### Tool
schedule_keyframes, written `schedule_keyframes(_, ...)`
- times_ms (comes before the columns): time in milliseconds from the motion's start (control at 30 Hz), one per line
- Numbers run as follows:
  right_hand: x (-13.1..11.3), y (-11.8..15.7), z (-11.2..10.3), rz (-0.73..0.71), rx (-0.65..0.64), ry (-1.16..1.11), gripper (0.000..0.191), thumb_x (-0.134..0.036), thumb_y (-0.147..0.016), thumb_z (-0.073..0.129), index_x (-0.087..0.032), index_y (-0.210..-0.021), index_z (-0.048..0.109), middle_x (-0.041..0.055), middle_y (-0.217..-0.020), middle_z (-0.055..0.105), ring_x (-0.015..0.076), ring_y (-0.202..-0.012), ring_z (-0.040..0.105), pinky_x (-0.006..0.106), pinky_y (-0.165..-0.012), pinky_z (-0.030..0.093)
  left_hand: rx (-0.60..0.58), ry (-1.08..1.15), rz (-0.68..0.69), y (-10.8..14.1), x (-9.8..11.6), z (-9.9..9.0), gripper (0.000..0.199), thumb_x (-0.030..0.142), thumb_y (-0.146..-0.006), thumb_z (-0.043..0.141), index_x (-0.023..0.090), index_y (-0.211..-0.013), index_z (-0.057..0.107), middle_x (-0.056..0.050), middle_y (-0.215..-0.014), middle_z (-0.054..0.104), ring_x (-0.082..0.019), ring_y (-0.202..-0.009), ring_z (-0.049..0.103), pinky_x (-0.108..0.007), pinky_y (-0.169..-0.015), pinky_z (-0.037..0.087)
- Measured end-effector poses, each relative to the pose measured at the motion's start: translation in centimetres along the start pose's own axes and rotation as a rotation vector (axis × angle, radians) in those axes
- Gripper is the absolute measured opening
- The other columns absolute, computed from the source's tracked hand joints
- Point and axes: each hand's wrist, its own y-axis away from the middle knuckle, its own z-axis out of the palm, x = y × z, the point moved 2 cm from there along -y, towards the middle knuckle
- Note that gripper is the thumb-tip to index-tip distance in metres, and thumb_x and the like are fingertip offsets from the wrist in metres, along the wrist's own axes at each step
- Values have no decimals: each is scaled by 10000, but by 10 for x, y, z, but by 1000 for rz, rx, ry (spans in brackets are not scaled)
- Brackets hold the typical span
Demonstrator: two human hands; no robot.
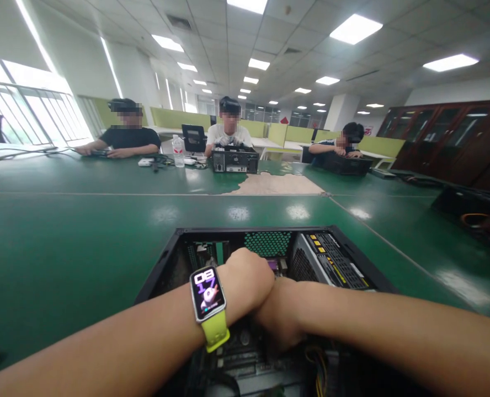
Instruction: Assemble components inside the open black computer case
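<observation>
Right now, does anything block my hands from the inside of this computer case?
Nothing visible does: your left hand and right hand both reach into the open computer case. The power supply sits to their right.

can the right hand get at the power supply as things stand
Probably yes: the power supply sits in the far right corner of the case, near the right hand, its labelled side largely uncovered. The left hand lies over toward the left, seemingly leaving that way free.

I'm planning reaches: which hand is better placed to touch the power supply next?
Probably the right hand: it lies nearer the power supply; the left hand is farther away and would likely have to cross over.
</observation>
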Motion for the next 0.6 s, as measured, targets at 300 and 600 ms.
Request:
schedule_keyframes(300,-30,-2,15,-114,134,27,548,-573,-774,471,-113,-1006,657,136,-963,679,298,-849,636,402,-718,510,59,-13,7,1,-4,7,207,65,-736,524,87,-848,697,-169,-909,712,-314,-853,675,-423,-701,558)
schedule_keyframes(600,-28,4,1,-203,239,78,331,-335,-809,478,-131,-979,675,116,-1001,676,249,-900,618,342,-748,481,88,-25,-36,0,-8,6,239,74,-790,475,109,-853,703,-167,-901,715,-297,-829,682,-392,-669,557)
